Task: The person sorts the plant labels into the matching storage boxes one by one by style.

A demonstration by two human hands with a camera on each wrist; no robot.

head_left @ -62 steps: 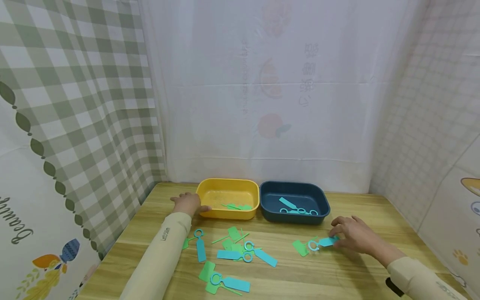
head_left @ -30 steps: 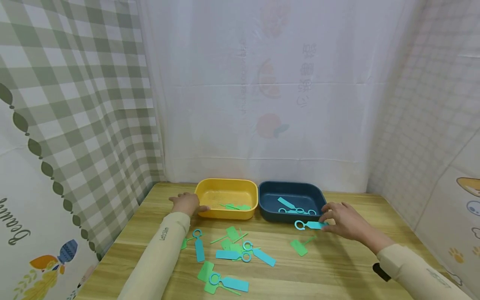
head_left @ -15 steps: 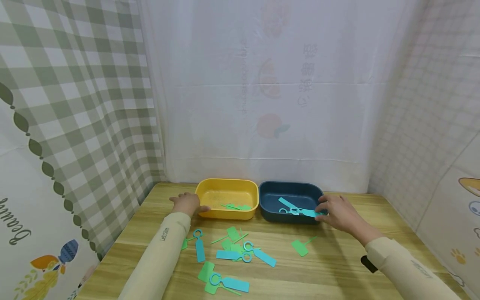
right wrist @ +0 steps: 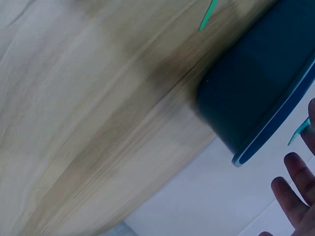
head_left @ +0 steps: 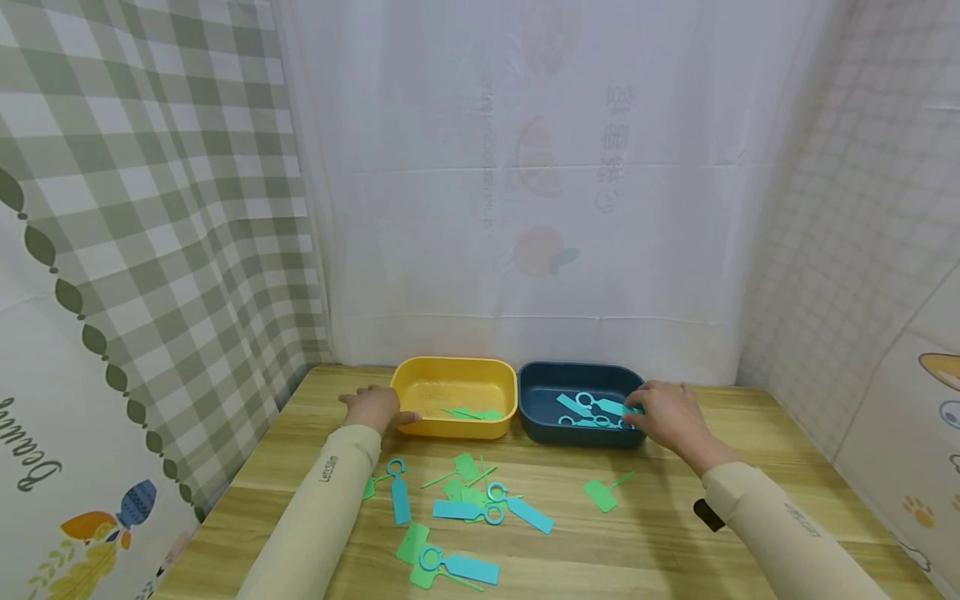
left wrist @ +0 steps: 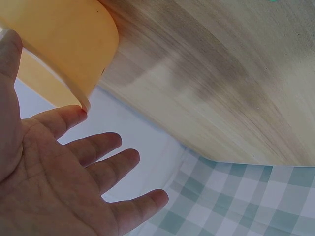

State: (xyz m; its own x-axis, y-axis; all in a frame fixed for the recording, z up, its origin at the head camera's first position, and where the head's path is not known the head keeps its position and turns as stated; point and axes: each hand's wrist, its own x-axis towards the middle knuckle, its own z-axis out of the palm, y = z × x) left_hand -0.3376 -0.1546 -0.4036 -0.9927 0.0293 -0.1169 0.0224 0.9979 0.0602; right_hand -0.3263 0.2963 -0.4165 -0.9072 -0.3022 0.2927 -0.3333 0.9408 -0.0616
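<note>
My right hand (head_left: 670,414) pinches a flat blue ring tag (head_left: 615,407) by its blade end, over the right side of the navy bin (head_left: 573,435). The tag's ring points left. More blue ring tags (head_left: 573,406) lie inside that bin. In the right wrist view, a sliver of the held tag (right wrist: 298,132) shows between the fingers, above the rim. My left hand (head_left: 372,408) rests at the left end of the yellow bin (head_left: 453,428), fingers spread and fairly straight. One fingertip (left wrist: 78,112) touches the bin's rim in the left wrist view.
Green T-shaped tags (head_left: 480,414) lie in the yellow bin. On the wooden table (head_left: 585,558), several blue ring tags (head_left: 468,568) and green tags (head_left: 412,542) lie in loose clusters. A lone green tag (head_left: 602,496) lies before the navy bin. A white curtain (head_left: 450,250) hangs behind.
My right hand has picked the blue ring tag off the table beside the lone green tag and carried it up and left over the navy bin. The left hand stays at the yellow bin.
</note>
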